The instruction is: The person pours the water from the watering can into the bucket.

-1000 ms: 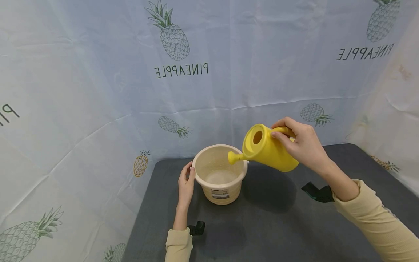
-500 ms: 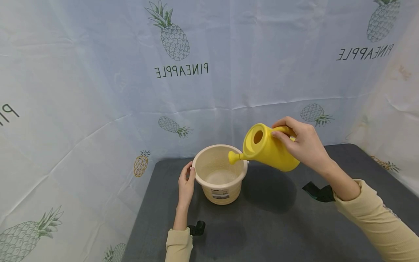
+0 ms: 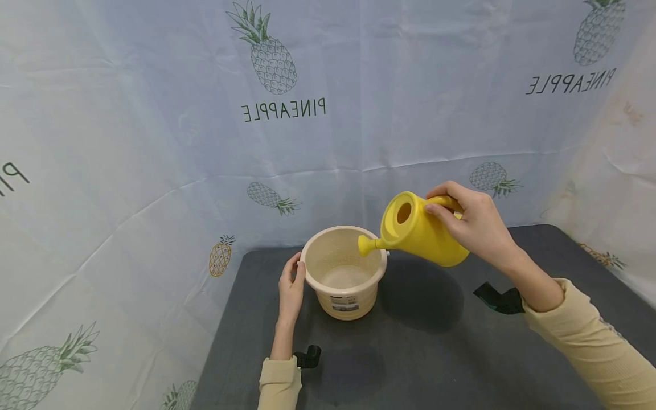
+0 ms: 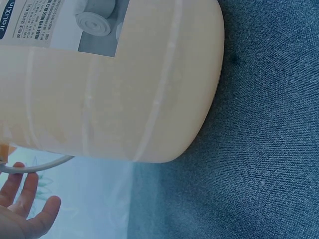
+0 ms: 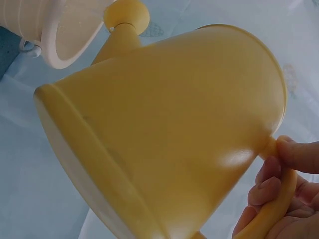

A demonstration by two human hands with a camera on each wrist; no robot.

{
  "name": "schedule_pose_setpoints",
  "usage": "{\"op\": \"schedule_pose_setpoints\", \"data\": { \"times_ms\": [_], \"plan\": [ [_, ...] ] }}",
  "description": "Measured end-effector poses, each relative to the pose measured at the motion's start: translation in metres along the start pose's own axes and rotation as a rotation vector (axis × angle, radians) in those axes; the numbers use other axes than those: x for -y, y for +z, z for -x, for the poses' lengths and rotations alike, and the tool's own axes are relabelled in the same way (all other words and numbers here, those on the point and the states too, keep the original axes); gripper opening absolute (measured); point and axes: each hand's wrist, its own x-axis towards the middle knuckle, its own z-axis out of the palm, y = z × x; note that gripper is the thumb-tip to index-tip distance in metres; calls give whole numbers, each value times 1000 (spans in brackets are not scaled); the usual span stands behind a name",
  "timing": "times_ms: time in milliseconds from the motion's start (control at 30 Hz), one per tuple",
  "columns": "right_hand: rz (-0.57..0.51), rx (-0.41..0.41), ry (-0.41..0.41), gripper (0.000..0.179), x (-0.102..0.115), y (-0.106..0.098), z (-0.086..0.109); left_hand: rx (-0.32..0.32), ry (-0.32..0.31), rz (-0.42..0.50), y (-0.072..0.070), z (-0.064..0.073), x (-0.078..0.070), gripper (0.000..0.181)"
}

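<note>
A cream plastic bucket (image 3: 353, 302) with a printed label stands upright on the dark table. At its left rim, my left hand (image 3: 291, 287) holds on with thumb and fingers. Fingertips (image 4: 31, 179) of that hand also lie by the thin bail handle (image 4: 50, 163) in the left wrist view. My right hand (image 3: 474, 225) grips the handle of a yellow watering can (image 3: 425, 239), fingers wrapped round it in the right wrist view. The can is tilted left in the air, its round spout head (image 3: 366, 246) over the bucket's opening. Droplets speckle the bucket's inner wall.
The dark table (image 3: 410, 364) carries the bucket. Close behind and to the left hangs a pale curtain (image 3: 307, 148) printed with pineapples. Black straps (image 3: 309, 357) show at both wrists, below cream sleeves.
The watering can has risen very slightly, its tilt nearly the same. My left hand and the bucket have not moved.
</note>
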Motion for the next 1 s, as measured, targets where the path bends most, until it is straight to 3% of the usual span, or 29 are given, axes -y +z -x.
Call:
{"op": "schedule_pose_setpoints", "data": {
  "times_ms": [1000],
  "plan": [
    [11,18,5,15,0,1,-3,1,-16,-18,0,0,0,38]
  ]
}}
